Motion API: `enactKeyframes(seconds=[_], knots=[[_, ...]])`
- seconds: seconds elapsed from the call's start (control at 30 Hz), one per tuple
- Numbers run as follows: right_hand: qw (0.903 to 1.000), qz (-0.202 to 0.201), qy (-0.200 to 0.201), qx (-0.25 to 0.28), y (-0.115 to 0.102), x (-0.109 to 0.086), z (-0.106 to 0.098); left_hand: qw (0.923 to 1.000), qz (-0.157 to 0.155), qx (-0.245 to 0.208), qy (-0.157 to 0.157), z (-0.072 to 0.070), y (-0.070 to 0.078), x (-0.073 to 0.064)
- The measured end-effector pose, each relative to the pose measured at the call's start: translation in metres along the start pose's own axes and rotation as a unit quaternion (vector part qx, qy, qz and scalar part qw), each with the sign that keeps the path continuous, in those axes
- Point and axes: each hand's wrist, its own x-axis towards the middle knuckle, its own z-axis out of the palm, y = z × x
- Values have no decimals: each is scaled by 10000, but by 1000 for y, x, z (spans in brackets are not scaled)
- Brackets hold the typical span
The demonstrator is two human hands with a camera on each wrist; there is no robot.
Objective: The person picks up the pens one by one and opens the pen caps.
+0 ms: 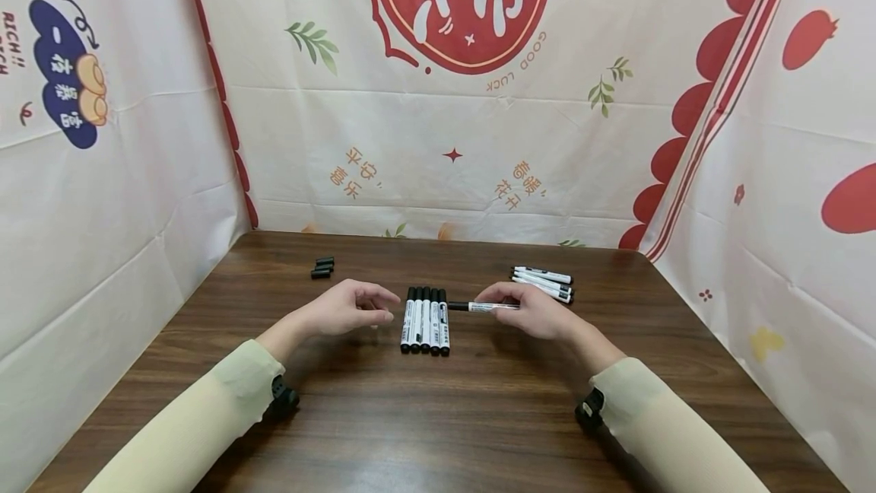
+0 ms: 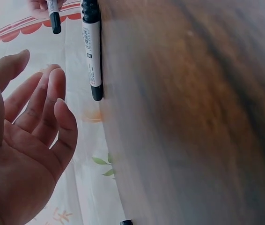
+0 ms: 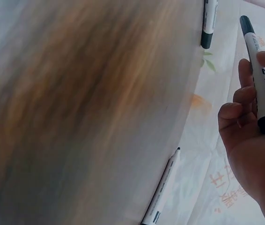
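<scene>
Several black-capped white markers (image 1: 426, 323) lie side by side in a row on the table, caps toward the back. My right hand (image 1: 532, 310) pinches another marker (image 1: 483, 307) between thumb and fingers, just right of the row. That marker lies crosswise, its black cap pointing left at the row; in the right wrist view its cap (image 3: 246, 24) and body show whole. My left hand (image 1: 350, 308) hovers left of the row with fingers loosely bent and nothing in it. In the left wrist view its palm (image 2: 25, 154) shows bare.
Black marker caps (image 1: 322, 268) sit at the back left of the brown table (image 1: 438, 417). Several uncapped markers (image 1: 544, 282) lie in a bunch at the back right, behind my right hand. Printed cloth (image 1: 438, 120) hangs behind and on both sides.
</scene>
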Motion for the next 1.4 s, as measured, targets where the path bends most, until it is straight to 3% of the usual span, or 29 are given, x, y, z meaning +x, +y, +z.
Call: enactKeyframes(seconds=[0.3, 0.7, 1.17, 1.4], knots=[[9991, -172, -10, 389, -15, 2, 4, 9999, 79, -116, 84, 5, 5, 2], [9957, -577, -252, 680, -42, 9, 14, 9986, 291, -347, 282, 22, 17, 9], [9919, -875, -368, 843, -55, 15, 23, 9968, 455, -581, 295, 35, 23, 13], [9916, -840, -421, 890, -59, 16, 25, 9963, 577, -450, 452, 41, 26, 13]])
